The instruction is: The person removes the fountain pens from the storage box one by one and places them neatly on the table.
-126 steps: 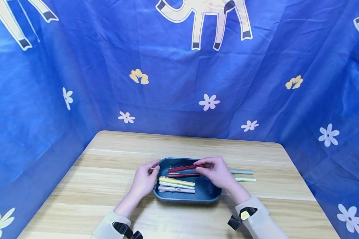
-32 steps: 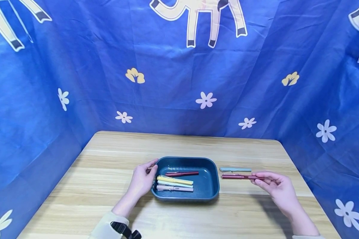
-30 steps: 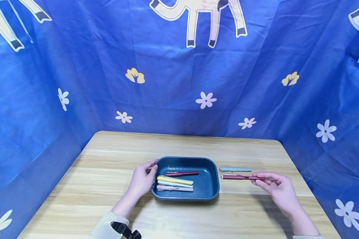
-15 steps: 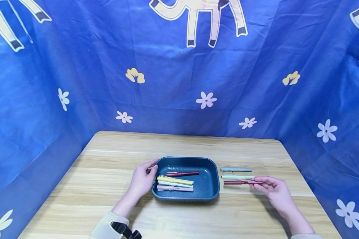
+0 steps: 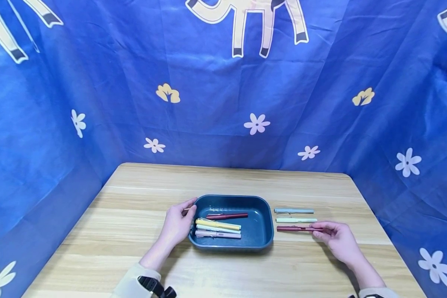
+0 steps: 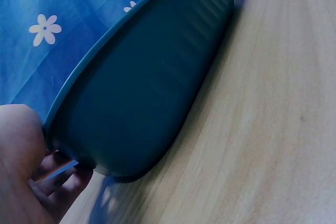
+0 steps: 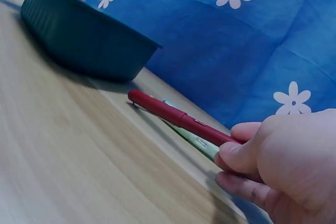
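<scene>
Possibly rolling: the held red pen (image 5: 294,229) is running just below the green pen (image 5: 296,220) in the frame, so a careless release could be knocking both askew.
Right hand (image 5: 339,242): lower right, pinching that pen's right end, the rest stretching leftward.
Left hand (image 5: 176,225): left of centre, gripping the box (image 5: 257,229) by its left end.

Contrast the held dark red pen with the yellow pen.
The red pen is pinched in the right hand, while neither hand touches the yellow pen. The red pen is outside the tray; the yellow pen lies inside it. The red pen is dark, the yellow pen pale. Both run roughly left to right in the head view.
</scene>
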`<move>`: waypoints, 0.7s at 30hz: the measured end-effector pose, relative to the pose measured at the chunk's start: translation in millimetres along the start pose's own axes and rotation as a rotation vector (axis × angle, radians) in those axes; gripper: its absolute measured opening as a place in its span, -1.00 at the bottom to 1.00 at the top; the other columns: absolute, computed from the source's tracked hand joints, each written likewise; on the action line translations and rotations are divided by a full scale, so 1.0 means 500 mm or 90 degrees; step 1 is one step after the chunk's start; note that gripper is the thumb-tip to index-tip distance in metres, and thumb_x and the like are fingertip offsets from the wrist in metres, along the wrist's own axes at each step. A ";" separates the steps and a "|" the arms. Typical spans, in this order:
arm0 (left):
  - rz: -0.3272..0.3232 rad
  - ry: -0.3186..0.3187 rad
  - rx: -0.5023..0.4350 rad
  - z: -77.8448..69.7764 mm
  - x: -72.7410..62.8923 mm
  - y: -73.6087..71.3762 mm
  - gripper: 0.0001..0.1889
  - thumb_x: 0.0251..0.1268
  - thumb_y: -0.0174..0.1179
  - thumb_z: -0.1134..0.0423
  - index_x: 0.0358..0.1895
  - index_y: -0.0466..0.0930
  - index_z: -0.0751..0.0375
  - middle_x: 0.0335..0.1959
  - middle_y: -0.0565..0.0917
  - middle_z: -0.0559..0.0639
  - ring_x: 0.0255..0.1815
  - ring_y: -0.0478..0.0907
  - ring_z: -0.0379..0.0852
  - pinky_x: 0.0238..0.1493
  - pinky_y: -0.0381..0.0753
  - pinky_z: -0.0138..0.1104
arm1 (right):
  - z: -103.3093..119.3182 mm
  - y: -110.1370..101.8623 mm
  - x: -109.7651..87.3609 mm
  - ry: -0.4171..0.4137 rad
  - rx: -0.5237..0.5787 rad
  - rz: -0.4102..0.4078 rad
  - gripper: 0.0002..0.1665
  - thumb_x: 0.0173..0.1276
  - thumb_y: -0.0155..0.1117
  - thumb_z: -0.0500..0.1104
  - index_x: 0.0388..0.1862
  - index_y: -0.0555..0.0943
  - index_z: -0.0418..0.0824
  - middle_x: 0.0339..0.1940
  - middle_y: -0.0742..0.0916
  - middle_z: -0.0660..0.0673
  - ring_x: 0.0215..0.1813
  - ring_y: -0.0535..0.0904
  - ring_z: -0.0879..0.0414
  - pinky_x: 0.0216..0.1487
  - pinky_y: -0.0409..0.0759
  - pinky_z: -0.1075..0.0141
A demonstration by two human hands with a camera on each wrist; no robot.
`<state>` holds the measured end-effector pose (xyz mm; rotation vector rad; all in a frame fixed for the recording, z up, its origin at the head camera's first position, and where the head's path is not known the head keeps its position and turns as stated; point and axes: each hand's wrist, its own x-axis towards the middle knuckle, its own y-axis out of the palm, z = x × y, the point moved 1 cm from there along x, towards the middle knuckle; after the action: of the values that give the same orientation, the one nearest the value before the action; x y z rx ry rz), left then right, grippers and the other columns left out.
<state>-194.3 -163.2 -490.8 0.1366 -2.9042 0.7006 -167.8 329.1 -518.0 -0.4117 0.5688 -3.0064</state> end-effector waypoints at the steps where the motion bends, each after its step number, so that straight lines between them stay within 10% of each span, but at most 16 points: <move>1: 0.000 -0.001 0.000 0.000 0.000 0.000 -0.62 0.62 0.15 0.35 0.38 0.60 0.36 0.24 0.68 0.32 0.16 0.72 0.12 0.06 0.76 -0.21 | 0.000 0.000 0.001 -0.009 -0.032 0.001 -0.74 0.23 0.50 -0.53 -0.08 0.78 -0.45 -0.11 0.82 -0.34 -0.12 0.75 0.24 -0.13 0.73 0.46; 21: 0.002 0.000 -0.007 -0.001 0.000 -0.002 -0.62 0.62 0.15 0.35 0.38 0.59 0.37 0.26 0.67 0.33 0.16 0.71 0.14 0.02 0.77 -0.25 | -0.001 0.003 0.018 -0.116 -0.332 0.023 -0.65 0.20 0.53 -0.54 -0.16 0.84 -0.15 -0.14 0.82 0.01 -0.03 0.75 0.01 0.06 0.64 0.44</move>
<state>-194.3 -163.7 -490.1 0.1321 -2.9083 0.6858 -176.7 326.8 -516.6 -0.6789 1.3224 -2.7084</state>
